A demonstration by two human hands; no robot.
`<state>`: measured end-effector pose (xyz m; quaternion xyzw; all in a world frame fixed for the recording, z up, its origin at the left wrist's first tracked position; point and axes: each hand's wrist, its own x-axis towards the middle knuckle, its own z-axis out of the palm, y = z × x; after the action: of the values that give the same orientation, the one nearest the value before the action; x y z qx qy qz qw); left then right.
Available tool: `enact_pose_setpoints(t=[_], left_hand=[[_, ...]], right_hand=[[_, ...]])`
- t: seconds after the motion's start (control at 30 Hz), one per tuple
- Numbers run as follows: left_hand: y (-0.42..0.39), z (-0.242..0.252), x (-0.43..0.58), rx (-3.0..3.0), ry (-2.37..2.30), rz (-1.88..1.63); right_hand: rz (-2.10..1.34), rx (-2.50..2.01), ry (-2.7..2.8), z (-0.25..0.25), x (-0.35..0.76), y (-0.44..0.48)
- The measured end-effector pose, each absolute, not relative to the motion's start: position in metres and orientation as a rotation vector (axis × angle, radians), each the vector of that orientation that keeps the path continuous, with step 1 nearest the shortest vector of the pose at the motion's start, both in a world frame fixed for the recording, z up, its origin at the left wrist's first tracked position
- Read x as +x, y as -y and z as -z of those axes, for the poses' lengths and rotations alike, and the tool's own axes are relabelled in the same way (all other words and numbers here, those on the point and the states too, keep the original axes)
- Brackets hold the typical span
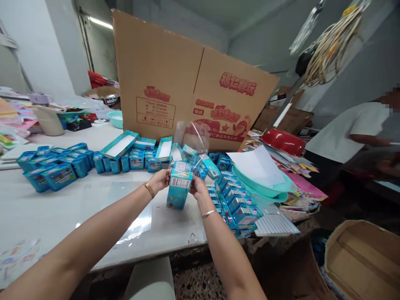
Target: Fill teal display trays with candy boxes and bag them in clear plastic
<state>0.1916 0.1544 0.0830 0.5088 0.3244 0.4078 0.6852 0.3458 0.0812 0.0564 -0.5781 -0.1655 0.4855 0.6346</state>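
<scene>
Between my hands stands a tall blue printed carton (178, 193) with a white label panel near its top. A clear plastic bag (195, 137) rises loose and wide above it; how far down the film reaches is hard to see. My left hand (161, 180), with a gold bracelet at the wrist, is closed at the carton's upper left edge. At the upper right edge my right hand (197, 186) is closed too, its fingertips partly hidden. Behind the carton are more blue boxes (136, 160), several of them small and upright.
A large cardboard box (162, 71) stands behind the work area. Blue boxes form groups at left (59, 171) and right (237, 200). Further right are a turquoise basin (265, 189) with white paper (258, 164), a red bowl (283, 141) and a co-worker (350, 129).
</scene>
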Motion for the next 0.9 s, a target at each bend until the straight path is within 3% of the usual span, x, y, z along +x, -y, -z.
enact_pose_setpoints(t=[0.23,0.47,0.67,0.9], left_hand=[[-0.137,-0.080,0.184,0.873,-0.901,-0.824],[-0.109,-0.068,0.196,0.784,-0.918,-1.090],[-0.121,-0.041,0.201,1.003,-0.969,-1.294],[-0.144,-0.045,0.194,0.995,-0.927,-1.092]], right_hand=[[-0.995,-1.210,0.352,-0.044,0.325,-0.060],[-0.774,-0.873,0.117,-0.043,0.291,-0.071],[-0.832,-0.895,0.300,-0.037,0.300,-0.071],[-0.991,-1.043,0.436,-0.026,0.336,-0.093]])
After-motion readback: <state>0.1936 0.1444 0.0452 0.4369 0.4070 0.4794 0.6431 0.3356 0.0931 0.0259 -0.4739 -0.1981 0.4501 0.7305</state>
